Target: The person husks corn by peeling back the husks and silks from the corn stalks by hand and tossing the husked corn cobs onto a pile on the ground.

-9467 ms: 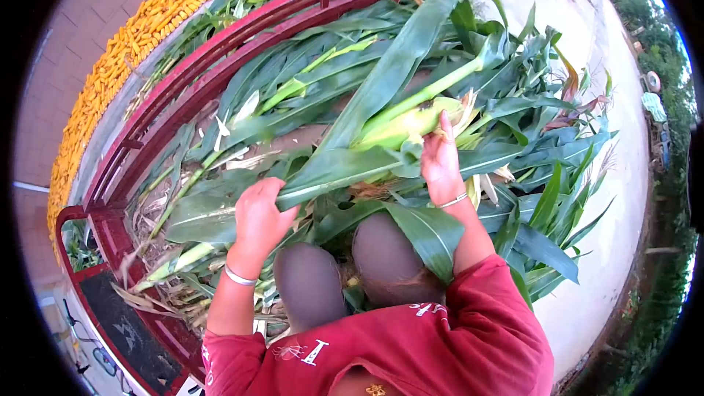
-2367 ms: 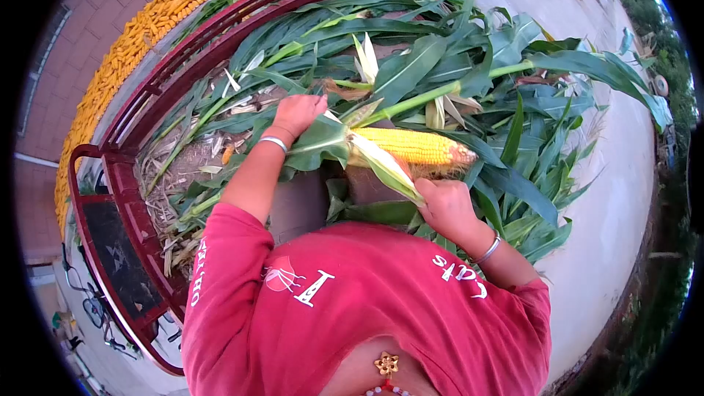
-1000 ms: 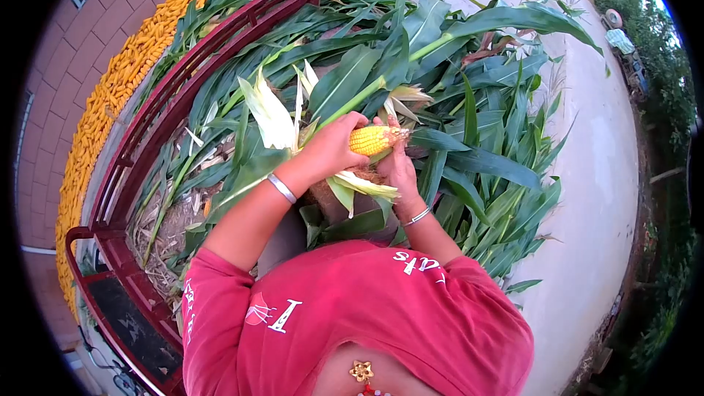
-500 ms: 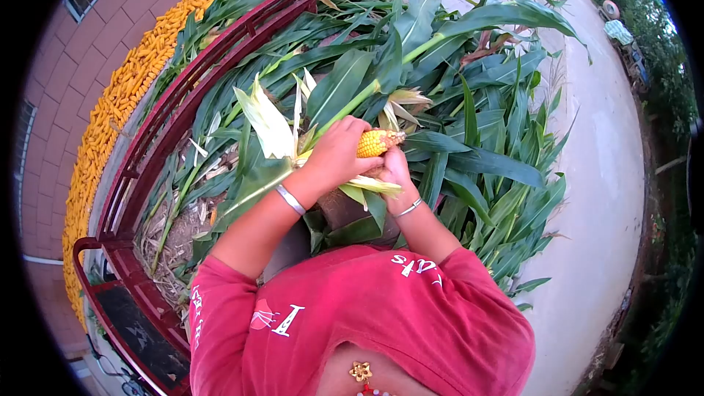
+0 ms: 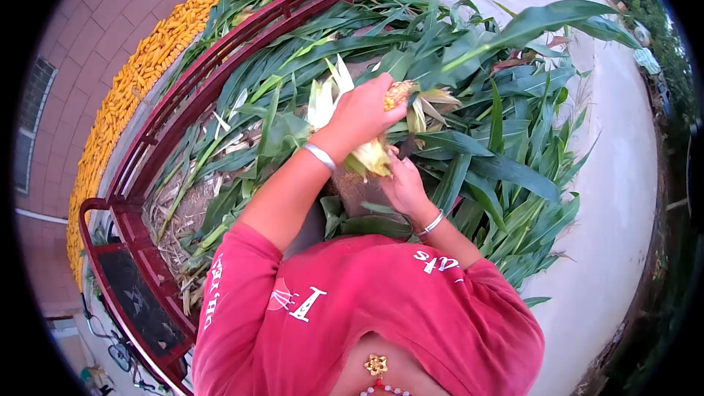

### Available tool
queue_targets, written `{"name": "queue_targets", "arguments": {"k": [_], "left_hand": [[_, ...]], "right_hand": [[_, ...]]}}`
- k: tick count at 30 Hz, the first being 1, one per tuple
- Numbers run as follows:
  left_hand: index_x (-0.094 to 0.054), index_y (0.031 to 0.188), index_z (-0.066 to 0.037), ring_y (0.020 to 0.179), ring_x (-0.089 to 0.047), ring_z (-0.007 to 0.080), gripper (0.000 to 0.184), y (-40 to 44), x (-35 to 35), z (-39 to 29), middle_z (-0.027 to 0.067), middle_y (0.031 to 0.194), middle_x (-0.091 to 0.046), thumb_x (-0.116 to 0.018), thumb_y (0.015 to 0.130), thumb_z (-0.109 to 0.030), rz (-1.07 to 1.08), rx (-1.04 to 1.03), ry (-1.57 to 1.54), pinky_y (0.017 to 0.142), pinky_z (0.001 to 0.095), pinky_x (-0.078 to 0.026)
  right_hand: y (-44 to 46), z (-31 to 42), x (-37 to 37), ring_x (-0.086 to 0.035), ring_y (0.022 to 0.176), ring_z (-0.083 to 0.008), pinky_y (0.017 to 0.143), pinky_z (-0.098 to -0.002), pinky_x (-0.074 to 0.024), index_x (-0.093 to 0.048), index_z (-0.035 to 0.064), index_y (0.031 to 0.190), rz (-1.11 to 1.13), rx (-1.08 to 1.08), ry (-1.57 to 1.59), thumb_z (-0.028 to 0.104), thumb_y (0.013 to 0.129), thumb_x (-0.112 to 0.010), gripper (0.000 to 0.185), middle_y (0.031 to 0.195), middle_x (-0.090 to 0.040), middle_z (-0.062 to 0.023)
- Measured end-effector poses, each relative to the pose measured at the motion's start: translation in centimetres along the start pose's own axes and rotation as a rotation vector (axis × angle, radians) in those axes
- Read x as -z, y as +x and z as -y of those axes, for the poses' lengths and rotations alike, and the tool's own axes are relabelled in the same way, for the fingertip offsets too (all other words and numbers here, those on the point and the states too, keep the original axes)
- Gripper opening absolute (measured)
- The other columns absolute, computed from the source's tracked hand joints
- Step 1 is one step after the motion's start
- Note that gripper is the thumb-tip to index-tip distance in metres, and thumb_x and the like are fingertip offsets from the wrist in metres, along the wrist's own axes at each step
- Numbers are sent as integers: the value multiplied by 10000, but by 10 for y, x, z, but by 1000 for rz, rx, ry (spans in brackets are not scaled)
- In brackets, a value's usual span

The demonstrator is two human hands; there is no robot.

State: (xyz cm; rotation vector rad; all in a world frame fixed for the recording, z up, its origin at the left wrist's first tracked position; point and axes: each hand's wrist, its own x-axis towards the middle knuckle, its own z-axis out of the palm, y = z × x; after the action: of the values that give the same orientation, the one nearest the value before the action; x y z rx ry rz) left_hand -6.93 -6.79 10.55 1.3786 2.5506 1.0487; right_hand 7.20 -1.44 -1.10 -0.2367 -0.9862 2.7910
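My left hand (image 5: 364, 111) is closed around an ear of corn (image 5: 398, 94), whose yellow kernels show beyond the fingers. Pale green husk (image 5: 371, 157) hangs from beneath this hand. My right hand (image 5: 402, 182) is lower and to the right, its fingers bent against the edge of that husk; the fingertips are partly hidden. Pale opened husk leaves (image 5: 323, 100) stick up just left of my left hand. Another dry husk (image 5: 433, 108) lies to the right of the ear, among the green corn stalks (image 5: 469, 161).
A dark red metal rail (image 5: 213, 51) curves along the left side of the stalks. Behind it, many husked yellow ears (image 5: 158, 48) are heaped against a brick wall (image 5: 73, 51). Pale concrete (image 5: 612, 176) stretches along the right. Dry plant scraps (image 5: 187, 213) lie inside the rail.
My left hand has moved up and right with the ear, now covering more of it. My right hand has dropped away from the ear's tip to the husk below. The view has shifted slightly.
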Motion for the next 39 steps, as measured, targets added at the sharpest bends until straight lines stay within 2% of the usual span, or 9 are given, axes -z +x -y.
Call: {"name": "queue_targets", "arguments": {"k": [5,12,20,21,22,24,25,38,39], "left_hand": [[-521,972,-20,820,-602,429,400,7,-12,8,239,851,-627,-645,804,-362,48,38,-52,714,482,-481],[-579,1120,4,896,-635,351,624,16,-7,23,216,950,-646,-713,765,-491,126,43,-126,790,389,-492],[-572,997,-10,853,-631,368,572,21,-5,22,216,883,-641,-731,728,-489,302,34,-65,762,426,-483],[-578,979,-13,845,-630,385,535,14,-7,16,224,880,-644,-718,723,-462,274,37,-50,757,444,-485],[-584,962,-16,837,-630,401,498,8,-8,10,232,876,-648,-705,719,-434,246,39,-34,752,462,-487],[-589,981,-31,834,-631,406,478,6,-11,4,225,879,-653,-687,722,-421,244,58,-1,759,468,-492],[-593,980,-27,844,-632,400,491,11,-11,7,226,889,-654,-686,718,-431,188,92,-7,767,461,-495],[-632,1009,12,785,-651,324,489,50,-31,104,187,869,-667,-681,703,-366,-107,364,-237,744,394,-518],[-615,972,-1,740,-638,309,409,41,-25,142,155,807,-644,-662,743,-335,-249,558,-807,708,410,-520]], "right_hand": [[-16,-15,25,-538,1089,-185,964,-334,-416,-450,35,1248,43,-1,-233,157,995,-435,281,1151,-552,-75],[10,3,-24,-465,1184,-168,998,-332,-409,-312,60,1393,-40,416,-704,-40,734,-704,773,1341,-407,-73],[37,-2,-42,-548,1055,-141,911,-295,-443,-474,-11,1244,79,328,-824,54,857,-625,420,1193,-555,-70],[36,-16,-40,-550,1076,-170,911,-307,-441,-517,-12,1203,88,441,-881,64,878,-576,340,1187,-574,-96],[27,-25,-44,-604,938,-386,827,-421,-479,-594,47,1112,80,548,-1169,97,835,-583,281,1039,-627,-201],[14,-30,-48,-591,896,-418,777,-446,-485,-598,63,1072,187,613,-1118,86,816,-580,258,979,-621,-206],[9,-30,-40,-593,863,-409,748,-443,-477,-592,55,1030,245,357,-1172,69,792,-589,239,906,-613,-195],[-38,-22,-19,-565,902,-183,849,-334,-445,-593,11,1126,62,223,-853,107,898,-595,247,943,-622,-96],[-55,-29,-7,-565,884,-165,832,-319,-451,-600,21,1132,40,351,-992,108,900,-597,248,933,-620,-85]]}}
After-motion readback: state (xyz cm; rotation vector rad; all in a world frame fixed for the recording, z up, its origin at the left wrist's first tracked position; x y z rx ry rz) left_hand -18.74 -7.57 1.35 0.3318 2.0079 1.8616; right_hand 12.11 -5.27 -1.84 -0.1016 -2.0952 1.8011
